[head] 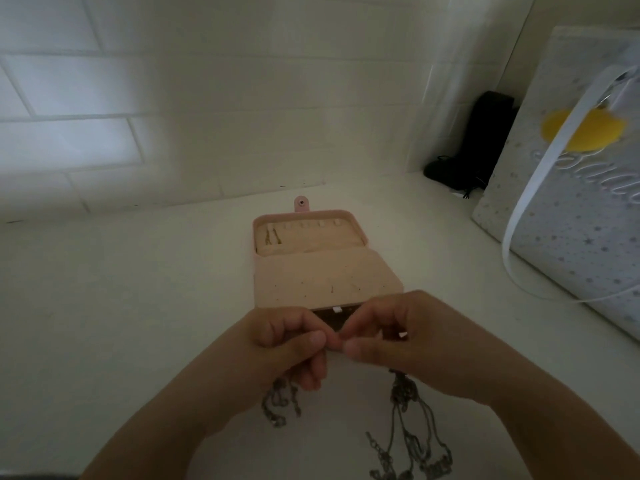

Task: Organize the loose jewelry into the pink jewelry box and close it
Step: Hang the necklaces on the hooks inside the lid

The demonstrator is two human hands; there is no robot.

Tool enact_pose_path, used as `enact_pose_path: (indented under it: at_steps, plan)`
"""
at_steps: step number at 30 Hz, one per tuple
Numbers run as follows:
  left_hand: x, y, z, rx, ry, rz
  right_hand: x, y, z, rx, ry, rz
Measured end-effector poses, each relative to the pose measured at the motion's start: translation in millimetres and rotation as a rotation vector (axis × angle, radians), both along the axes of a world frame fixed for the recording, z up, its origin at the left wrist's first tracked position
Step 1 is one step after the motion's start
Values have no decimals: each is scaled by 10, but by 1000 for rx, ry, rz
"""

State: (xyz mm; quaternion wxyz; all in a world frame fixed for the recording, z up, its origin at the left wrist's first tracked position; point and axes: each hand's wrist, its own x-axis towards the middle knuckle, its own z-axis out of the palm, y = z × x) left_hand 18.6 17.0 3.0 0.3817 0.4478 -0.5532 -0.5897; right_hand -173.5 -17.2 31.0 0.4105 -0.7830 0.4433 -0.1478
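On a white counter (138,306) below tiled wall, the open box (322,265) is set just beyond both hands. A chain (408,427) is pinched between left hand (294,344) and right hand (391,334); dangling lengths could be snagged or tangled.

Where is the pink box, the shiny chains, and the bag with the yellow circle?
pink jewelry box (322,271): head view, on its inner flap.
chains (412,441): head view, on the tangle near the right wrist.
gift bag (568,237): head view, on its starry front.
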Motion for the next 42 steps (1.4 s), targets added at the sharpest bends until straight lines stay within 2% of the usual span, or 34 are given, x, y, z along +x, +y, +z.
enact_pose_path:
  at_steps: [4,9,14,20,24,29,33,35,37,39,42]
  plan:
    - [13,7,-1,-8,-42,64,-5,-18,-8,-32,15,18]
    - [13,35,-5,-40,-105,114,-21,-26,26,130,-193,-34]
    - [27,46,-9,-66,-107,149,-57,-47,45,181,-251,-45]
    - [99,49,26,0,80,157,-147,-104,53,212,-299,-63]
    - [133,34,54,-31,135,124,-219,-120,75,273,-337,-28]
    - [60,-54,160,-42,280,149,-255,-131,27,367,-250,52]
    - [-73,-137,288,-74,255,119,-222,-122,-6,373,-192,66]
    - [-124,-158,343,-94,212,87,-210,-130,5,314,-274,32]
    - [-157,-168,387,-110,174,57,-178,-130,6,272,-439,17]
    - [-179,-181,416,-128,152,31,-115,-110,-25,282,-583,66]
    - [-157,-215,434,-145,162,43,-19,-82,-94,357,-677,94]
